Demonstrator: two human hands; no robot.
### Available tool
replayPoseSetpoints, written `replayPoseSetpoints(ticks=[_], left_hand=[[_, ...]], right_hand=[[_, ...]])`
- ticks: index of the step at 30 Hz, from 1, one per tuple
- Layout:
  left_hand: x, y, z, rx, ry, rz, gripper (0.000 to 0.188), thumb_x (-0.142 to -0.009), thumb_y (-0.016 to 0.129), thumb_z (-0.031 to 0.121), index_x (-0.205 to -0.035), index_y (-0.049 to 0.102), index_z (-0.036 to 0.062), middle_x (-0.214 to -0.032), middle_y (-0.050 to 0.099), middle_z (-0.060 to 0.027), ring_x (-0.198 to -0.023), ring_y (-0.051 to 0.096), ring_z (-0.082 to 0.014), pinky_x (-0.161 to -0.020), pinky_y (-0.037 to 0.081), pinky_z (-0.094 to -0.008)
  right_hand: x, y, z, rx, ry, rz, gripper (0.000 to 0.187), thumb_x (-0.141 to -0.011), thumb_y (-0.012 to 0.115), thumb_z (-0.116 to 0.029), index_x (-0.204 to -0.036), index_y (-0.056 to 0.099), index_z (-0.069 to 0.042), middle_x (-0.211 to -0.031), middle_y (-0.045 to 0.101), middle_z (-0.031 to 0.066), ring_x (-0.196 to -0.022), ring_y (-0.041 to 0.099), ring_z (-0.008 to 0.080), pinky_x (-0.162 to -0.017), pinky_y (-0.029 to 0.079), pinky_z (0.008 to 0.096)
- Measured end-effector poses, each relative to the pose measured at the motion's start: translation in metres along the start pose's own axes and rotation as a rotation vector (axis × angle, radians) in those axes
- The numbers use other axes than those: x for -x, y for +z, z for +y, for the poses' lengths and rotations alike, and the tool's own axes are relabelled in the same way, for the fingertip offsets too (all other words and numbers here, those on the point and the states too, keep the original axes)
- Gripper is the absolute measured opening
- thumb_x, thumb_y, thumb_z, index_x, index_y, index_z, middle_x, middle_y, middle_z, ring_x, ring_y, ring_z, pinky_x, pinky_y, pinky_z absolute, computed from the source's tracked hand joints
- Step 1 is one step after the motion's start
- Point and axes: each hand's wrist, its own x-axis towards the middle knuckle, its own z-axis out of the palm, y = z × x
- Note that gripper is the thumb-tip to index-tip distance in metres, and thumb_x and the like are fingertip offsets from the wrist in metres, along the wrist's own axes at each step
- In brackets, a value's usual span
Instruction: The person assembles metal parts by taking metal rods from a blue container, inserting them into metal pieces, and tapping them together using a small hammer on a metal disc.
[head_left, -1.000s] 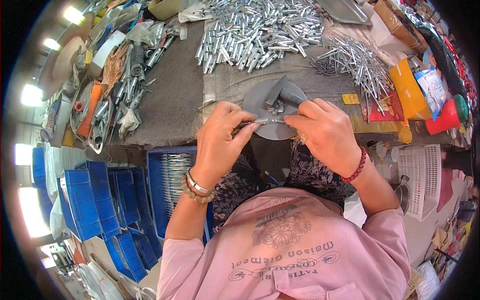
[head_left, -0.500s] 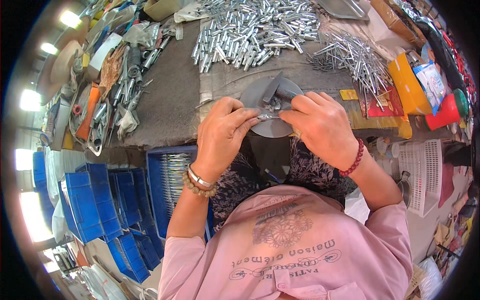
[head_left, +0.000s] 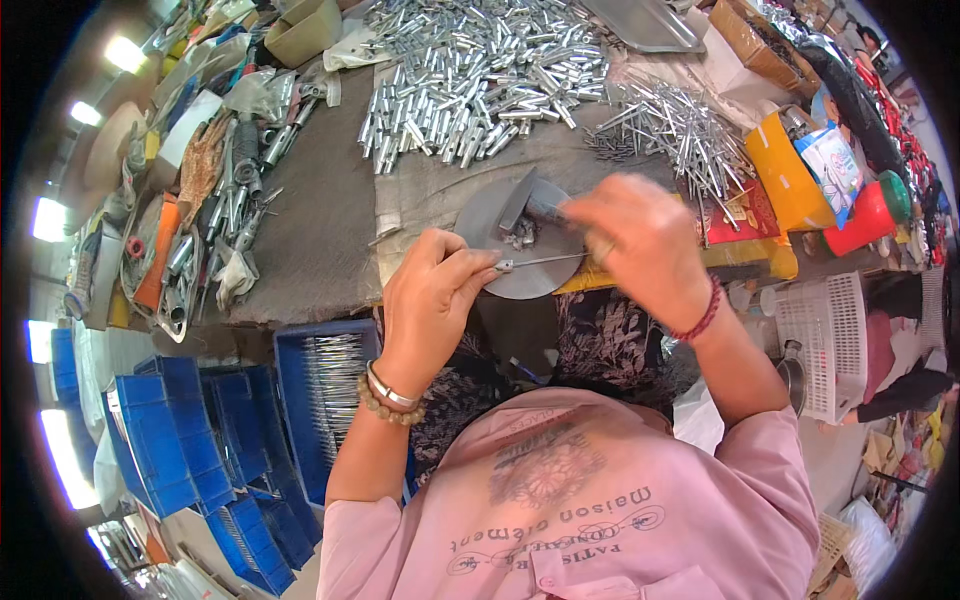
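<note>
My left hand (head_left: 437,285) pinches a small silver metal tube (head_left: 505,265) at the plate's near left edge. From the tube a thin metal rod (head_left: 548,260) runs right, toward my other hand. Beneath lies a round grey metal plate (head_left: 545,278). On the plate rests what looks like a hammer, its dark head (head_left: 517,200) upright on the far side, its handle leading toward my right hand (head_left: 640,240). Motion smears that hand's fingers, so whether they hold the handle is unclear. Small metal bits (head_left: 521,234) sit beside the hammer head.
A heap of silver metal tubes (head_left: 480,85) covers the far bench, with a pile of thin rods (head_left: 690,135) to its right. Tools crowd the left, including an orange handle (head_left: 157,260). Blue bins (head_left: 165,420) stand lower left; a white basket (head_left: 835,345) is lower right.
My right hand has let go of the rod's end and risen toward the hammer handle. The thin rod now shows between my hands. The whole view has shifted slightly.
</note>
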Motion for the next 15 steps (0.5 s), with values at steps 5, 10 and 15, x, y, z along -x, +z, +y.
replayPoseSetpoints(ticks=[5, 10, 15], left_hand=[[0.002, -0.001, -0.001, 0.004, 0.022, 0.023, 0.019, -0.089, 0.083, 0.006, -0.108, 0.083, 0.0082, -0.095, 0.063, -0.0074, -0.082, 0.064, -0.0223, -0.073, 0.052, -0.0329], [0.002, 0.0, -0.002, 0.012, 0.026, 0.031, 0.018, -0.09, 0.082, 0.006, -0.108, 0.083, 0.0076, -0.096, 0.063, -0.0078, -0.082, 0.064, -0.0224, -0.072, 0.052, -0.033], [0.003, 0.0, -0.001, 0.024, 0.048, 0.048, 0.018, -0.091, 0.082, 0.007, -0.108, 0.082, 0.0074, -0.096, 0.063, -0.0076, -0.082, 0.064, -0.0237, -0.072, 0.051, -0.0334]], right_hand=[[-0.003, -0.008, 0.062, 0.138, 0.289, -0.047, 0.019, -0.083, 0.077, -0.004, -0.1, 0.079, -0.012, -0.098, 0.07, 0.008, -0.096, 0.072, 0.0312, -0.083, 0.059, 0.043], [-0.008, 0.004, 0.075, 0.245, 0.243, -0.135, 0.015, -0.084, 0.078, -0.008, -0.098, 0.079, -0.011, -0.099, 0.07, 0.0072, -0.101, 0.072, 0.0296, -0.086, 0.059, 0.0429], [-0.014, 0.012, 0.084, 0.322, 0.144, -0.231, 0.013, -0.084, 0.078, -0.01, -0.097, 0.076, -0.01, -0.1, 0.07, 0.0073, -0.103, 0.072, 0.0302, -0.087, 0.059, 0.0441]])
